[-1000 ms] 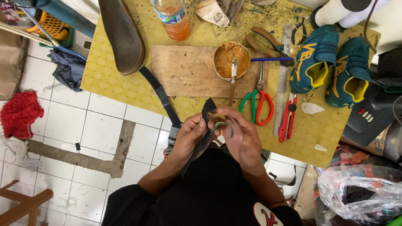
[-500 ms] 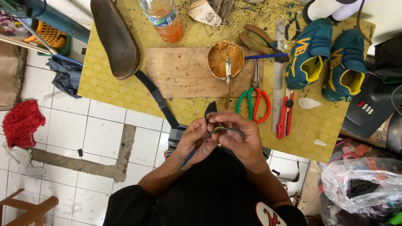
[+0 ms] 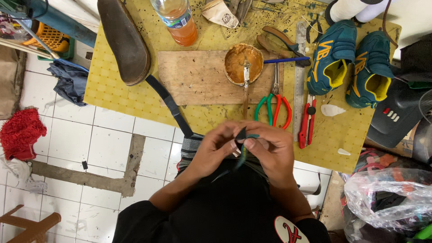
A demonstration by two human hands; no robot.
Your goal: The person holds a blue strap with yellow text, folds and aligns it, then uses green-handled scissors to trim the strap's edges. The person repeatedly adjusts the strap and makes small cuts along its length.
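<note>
A clear bottle (image 3: 177, 20) of orange liquid with a blue-green label band stands at the yellow table's (image 3: 121, 96) far edge; since a moment ago both hands have drawn closer over the lap; left hand (image 3: 211, 150) and right hand (image 3: 272, 150) together pinch a small dark curved strip (image 3: 242, 146), teal-edged, just below the table's near edge

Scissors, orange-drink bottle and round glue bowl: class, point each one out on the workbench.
scissors (image 3: 273, 105), head view, on the green and red handles.
orange-drink bottle (image 3: 179, 22), head view, on its body.
round glue bowl (image 3: 236, 63), head view, on the brown inside.
</note>
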